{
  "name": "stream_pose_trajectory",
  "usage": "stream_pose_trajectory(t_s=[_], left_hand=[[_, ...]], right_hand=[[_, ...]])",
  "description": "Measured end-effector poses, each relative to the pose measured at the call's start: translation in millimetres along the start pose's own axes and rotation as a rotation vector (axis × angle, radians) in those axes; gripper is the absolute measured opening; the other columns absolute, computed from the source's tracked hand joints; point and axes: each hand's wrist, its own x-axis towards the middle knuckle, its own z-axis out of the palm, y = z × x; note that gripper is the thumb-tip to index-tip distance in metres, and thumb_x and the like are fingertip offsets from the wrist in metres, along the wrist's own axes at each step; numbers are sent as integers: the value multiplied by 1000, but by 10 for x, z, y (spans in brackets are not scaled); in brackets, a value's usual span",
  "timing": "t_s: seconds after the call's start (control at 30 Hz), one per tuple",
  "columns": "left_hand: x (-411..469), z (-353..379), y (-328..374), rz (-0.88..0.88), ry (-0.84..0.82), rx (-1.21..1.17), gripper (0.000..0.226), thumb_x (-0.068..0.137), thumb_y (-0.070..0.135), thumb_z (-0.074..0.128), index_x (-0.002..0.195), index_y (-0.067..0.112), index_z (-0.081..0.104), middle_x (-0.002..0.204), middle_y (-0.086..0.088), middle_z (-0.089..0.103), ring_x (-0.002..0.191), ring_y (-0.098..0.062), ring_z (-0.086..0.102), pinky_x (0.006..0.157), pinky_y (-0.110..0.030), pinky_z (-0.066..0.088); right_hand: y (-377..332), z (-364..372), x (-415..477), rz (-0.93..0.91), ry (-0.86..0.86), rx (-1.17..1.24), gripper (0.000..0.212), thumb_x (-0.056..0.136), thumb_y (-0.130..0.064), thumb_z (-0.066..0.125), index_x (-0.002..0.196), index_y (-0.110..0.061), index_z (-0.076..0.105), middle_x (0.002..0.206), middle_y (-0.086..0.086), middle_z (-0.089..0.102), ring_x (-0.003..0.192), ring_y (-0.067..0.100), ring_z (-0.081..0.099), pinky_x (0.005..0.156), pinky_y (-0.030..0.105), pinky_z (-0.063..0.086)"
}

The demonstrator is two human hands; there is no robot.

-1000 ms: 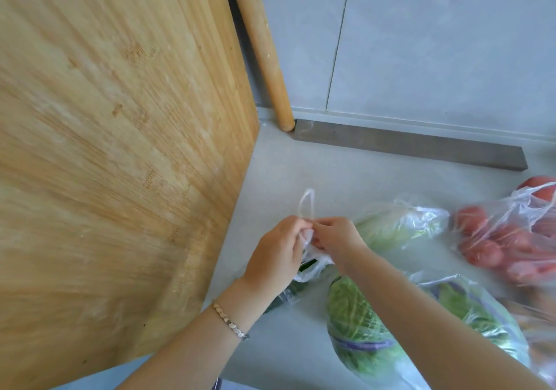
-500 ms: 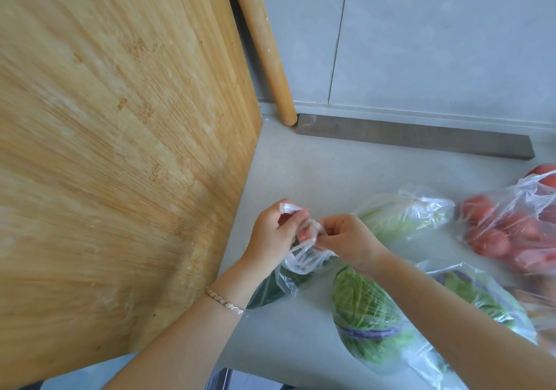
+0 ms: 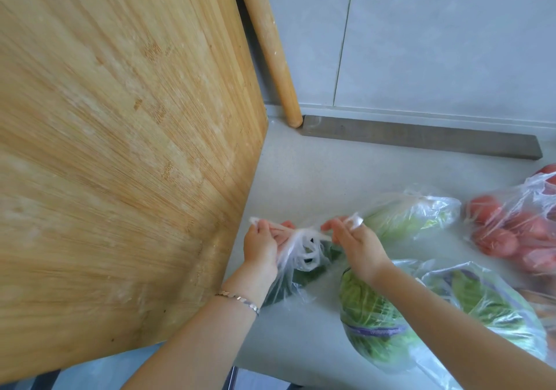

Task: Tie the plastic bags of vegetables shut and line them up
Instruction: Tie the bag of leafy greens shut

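Tie in progress on one bag, line-up not started. Dark-greens bag [image 3: 296, 264] sits on the worktop [image 3: 301, 173] near its front edge, just beside the leaning cutting board [image 3: 120, 148]. Left hand [image 3: 261, 246] pinches one twisted handle end and right hand [image 3: 359, 246] pinches the other, both with fingers curled tight on plastic and held apart, with the strands crossing in a bunch between them. This looks like a knot being pulled snug, not yet seated. Contents are dark leafy greens, low in the bag and partly hidden by the left wrist. Cabbage bag [image 3: 373, 323] lies to the right at the front edge and holds a green head with a purple band; can't tell if it is tied. Second leafy bag [image 3: 487, 302] touches it further right, mouth out of view. Pale-greens bag [image 3: 412, 215] lies behind the right hand, its plastic loose and crumpled at the right end, probably untied. Tomato bag [image 3: 511, 233] is at the right edge with red tomatoes, its top bunched, knot unclear. The bags lie scattered with no row, so most of the job is probably left.
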Motion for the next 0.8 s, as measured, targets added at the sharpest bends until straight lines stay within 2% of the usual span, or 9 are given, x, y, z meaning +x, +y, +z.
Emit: stream_pose_trajectory(t_s=[0.07, 0.13, 0.23, 0.27, 0.37, 0.5, 0.57, 0.67, 0.8], left_hand=[[73, -114, 5, -141, 11, -266, 35, 101, 22, 25, 126, 1, 38, 120, -24, 56, 107, -30, 59, 90, -42, 48], [108, -184, 33, -192, 71, -490, 33, 101, 14, 26, 130, 3, 36, 84, -17, 56, 78, -23, 59, 88, -42, 49], [37, -173, 98, -112, 56, -422, 24, 101, 16, 30, 97, 13, 53, 51, -1, 36, 43, -9, 34, 51, -20, 46], [-8, -157, 106, -50, -4, -316, 24, 101, 21, 32, 85, 14, 50, 52, 1, 34, 43, -8, 31, 44, -19, 39], [-188, -129, 120, 163, -317, 140, 27, 95, 30, 44, 80, 9, 51, 59, 4, 39, 47, -7, 32, 50, -18, 30], [-292, -40, 23, 433, -525, 643, 35, 76, 34, 69, 92, 4, 63, 63, 18, 60, 61, 6, 52, 58, -6, 35], [-303, 18, 23, 482, -502, 612, 22, 81, 21, 68, 92, 2, 66, 73, 10, 64, 69, -2, 55, 63, -9, 41], [-281, 46, 45, 452, -414, 483, 26, 82, 26, 65, 84, 0, 66, 71, -8, 58, 63, -13, 53, 57, -16, 41], [-259, 66, 37, 371, -352, 394, 17, 92, 19, 52, 84, 11, 65, 78, -6, 62, 62, -6, 58, 53, -11, 45]], right_hand=[[67, -30, 17, 87, -71, -181, 42, 97, -29, 37, 86, 1, 63, 67, 3, 47, 61, 17, 44, 54, 24, 34], [43, -58, 46, 251, -122, -254, 46, 97, -32, 35, 70, -5, 60, 64, 3, 47, 54, 15, 41, 52, 26, 33], [-55, -77, 105, 254, -16, -149, 45, 97, -31, 35, 61, -13, 55, 66, 5, 52, 56, 15, 45, 61, 29, 39], [-107, -86, 114, 229, 12, -30, 46, 97, -31, 35, 61, -11, 54, 64, 5, 53, 55, 16, 47, 62, 28, 41], [-284, -99, 143, 203, -44, 363, 41, 97, -29, 40, 65, -8, 54, 59, 6, 53, 50, 16, 51, 54, 22, 47], [-410, 2, 202, 132, -123, 415, 26, 92, -23, 51, 75, -6, 62, 59, 6, 58, 44, 8, 57, 51, 14, 51], [-370, 45, 221, 90, -148, 415, 16, 86, -19, 60, 86, -3, 65, 65, 7, 62, 50, 7, 60, 55, 12, 52], [-204, 30, 211, 24, -126, 275, 35, 78, -15, 70, 111, -8, 62, 78, -1, 66, 63, 2, 62, 60, 8, 50], [-43, 114, 136, -46, -197, -2, 19, 85, -18, 63, 102, -14, 70, 57, -2, 59, 37, 3, 29, 42, 11, 25]])
